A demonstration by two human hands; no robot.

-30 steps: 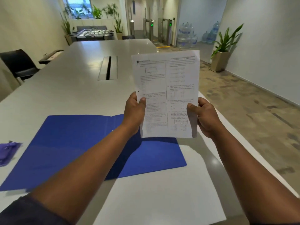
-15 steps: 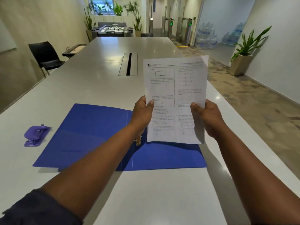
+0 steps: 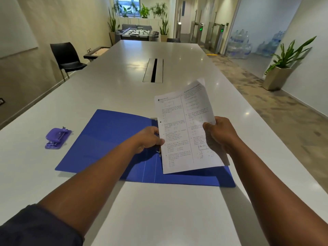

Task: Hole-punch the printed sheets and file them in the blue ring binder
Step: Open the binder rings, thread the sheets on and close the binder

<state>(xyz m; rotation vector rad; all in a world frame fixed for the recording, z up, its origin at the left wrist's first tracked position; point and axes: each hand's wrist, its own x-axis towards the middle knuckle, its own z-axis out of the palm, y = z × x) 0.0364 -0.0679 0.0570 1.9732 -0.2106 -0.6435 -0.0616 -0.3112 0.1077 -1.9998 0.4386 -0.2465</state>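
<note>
The blue ring binder (image 3: 110,139) lies open and flat on the white table (image 3: 124,82). I hold the printed sheets (image 3: 179,132) tilted over the binder's right half, their lower edge low over it. A punched hole shows on their left margin. My left hand (image 3: 149,138) pinches the sheets' left edge beside the binder's metal rings (image 3: 159,153), which are mostly hidden. My right hand (image 3: 220,133) grips the right edge, which curls upward. A purple hole punch (image 3: 57,138) rests on the table left of the binder.
A cable slot (image 3: 153,70) runs down the table's middle beyond the binder. A black chair (image 3: 66,59) stands at the table's left side. The table's right edge borders a carpeted aisle with a potted plant (image 3: 282,68).
Both hands have lowered the sheets from upright in front of me down toward the binder's right half. My view has dropped and swung left, bringing the hole punch fully into sight.
</note>
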